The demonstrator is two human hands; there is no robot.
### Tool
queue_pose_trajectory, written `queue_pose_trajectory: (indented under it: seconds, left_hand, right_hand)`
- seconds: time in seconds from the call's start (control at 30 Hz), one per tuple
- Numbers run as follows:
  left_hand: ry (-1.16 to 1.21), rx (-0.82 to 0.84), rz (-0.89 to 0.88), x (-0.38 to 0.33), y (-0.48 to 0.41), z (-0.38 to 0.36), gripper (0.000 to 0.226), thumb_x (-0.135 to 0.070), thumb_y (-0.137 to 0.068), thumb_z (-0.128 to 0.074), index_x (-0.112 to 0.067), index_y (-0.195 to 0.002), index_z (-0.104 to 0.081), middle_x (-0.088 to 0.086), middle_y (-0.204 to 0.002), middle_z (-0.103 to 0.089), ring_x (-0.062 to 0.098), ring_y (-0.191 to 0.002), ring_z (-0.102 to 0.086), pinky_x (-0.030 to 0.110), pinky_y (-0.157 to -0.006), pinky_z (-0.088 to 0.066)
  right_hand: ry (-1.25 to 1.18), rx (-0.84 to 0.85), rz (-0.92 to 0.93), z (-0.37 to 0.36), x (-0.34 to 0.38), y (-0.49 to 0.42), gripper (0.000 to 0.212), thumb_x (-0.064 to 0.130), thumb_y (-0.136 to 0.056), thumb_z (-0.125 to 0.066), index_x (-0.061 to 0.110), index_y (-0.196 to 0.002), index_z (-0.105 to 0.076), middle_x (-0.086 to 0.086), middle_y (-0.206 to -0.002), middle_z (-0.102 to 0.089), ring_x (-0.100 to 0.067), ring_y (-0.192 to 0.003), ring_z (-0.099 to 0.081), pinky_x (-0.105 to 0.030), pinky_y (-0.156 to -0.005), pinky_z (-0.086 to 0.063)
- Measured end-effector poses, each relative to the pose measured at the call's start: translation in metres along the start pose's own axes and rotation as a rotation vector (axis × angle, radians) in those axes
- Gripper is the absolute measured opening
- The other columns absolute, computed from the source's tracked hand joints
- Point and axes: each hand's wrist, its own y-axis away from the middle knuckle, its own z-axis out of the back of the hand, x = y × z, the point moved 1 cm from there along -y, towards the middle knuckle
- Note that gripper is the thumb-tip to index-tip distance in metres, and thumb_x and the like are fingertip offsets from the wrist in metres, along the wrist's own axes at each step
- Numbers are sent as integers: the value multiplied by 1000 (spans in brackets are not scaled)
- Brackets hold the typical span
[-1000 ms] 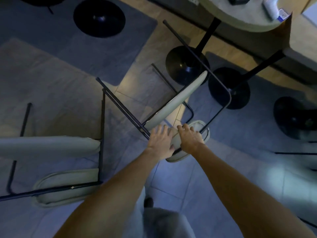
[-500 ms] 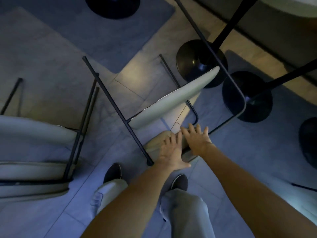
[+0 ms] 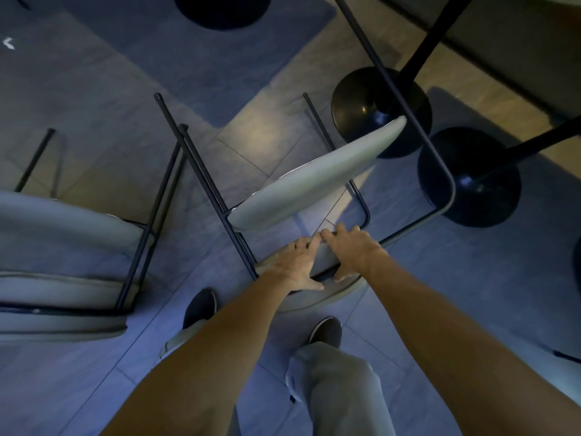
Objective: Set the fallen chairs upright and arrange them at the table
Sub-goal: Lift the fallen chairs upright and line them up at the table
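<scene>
A fallen chair lies on its side in the middle of the floor, its grey seat [image 3: 314, 180] on edge and its black legs [image 3: 204, 171] pointing away from me. Its padded backrest [image 3: 314, 300] is nearest to my feet. My left hand [image 3: 295, 265] and my right hand [image 3: 352, 250] grip this backrest side by side, fingers over its far edge and thumbs on the near side. A second fallen chair [image 3: 63, 221] lies on its side at the left, touched by neither hand.
Two round black table bases [image 3: 380, 111] [image 3: 471, 177] with slanting posts stand just beyond the held chair, at the right. Another black base [image 3: 220, 7] is at the top. My shoes [image 3: 327, 332] stand close behind the backrest on the tiled floor.
Both hands went from lying flat on the backrest to gripping it, thumbs now on its near side. I have stepped closer, so my legs and shoes are in view.
</scene>
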Motion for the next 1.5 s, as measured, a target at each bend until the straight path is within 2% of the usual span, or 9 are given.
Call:
queue_pose_trajectory:
  seconds: [0.37,0.53,0.87,1.1,1.27,1.5]
  left_hand:
    - [-46,-11,-60,10,28,-12,112,-55,-74,-77,-19,-153,-6,10,-147,-33,31,-133,-37,41,-100,-42]
    - [-19,35,-47,12,39,-18,115,-51,-75,-79,-18,-155,-3,11,-151,-30,32,-136,-33,41,-104,-37]
    - [2,72,-55,16,56,-30,113,-44,-73,-82,-17,-155,-8,10,-152,-30,32,-138,-32,44,-103,-38]
    - [-11,90,-49,19,64,-41,115,-43,-70,-84,-17,-154,-11,11,-151,-31,34,-135,-36,46,-106,-37]
    - [-9,163,-20,22,74,-57,110,-41,-71,-83,-19,-153,-12,12,-150,-31,36,-135,-35,54,-106,-37]
    - [-4,180,-23,25,85,-81,111,-42,-74,-81,-18,-155,-9,13,-150,-29,36,-135,-35,53,-105,-38]
  right_hand:
    - [-75,-4,-21,-18,25,16,103,53,-72,-80,20,-150,-22,-12,-140,-40,-35,-122,-47,-42,-97,-44]
    - [-124,5,-32,-25,36,22,103,54,-72,-79,21,-151,-20,-11,-141,-38,-34,-122,-46,-41,-99,-41]
    - [-199,37,-90,-47,56,29,108,58,-64,-81,26,-148,-21,-11,-138,-37,-36,-118,-48,-44,-96,-47]
    - [-212,51,-88,-55,66,35,107,60,-65,-78,25,-148,-21,-11,-136,-39,-35,-117,-48,-43,-96,-46]
    - [-225,85,-90,-65,83,46,103,57,-68,-78,22,-147,-23,-11,-135,-38,-35,-116,-48,-41,-93,-47]
    - [-208,113,-89,-79,97,52,102,55,-70,-78,20,-148,-22,-15,-138,-36,-37,-120,-45,-43,-95,-47]
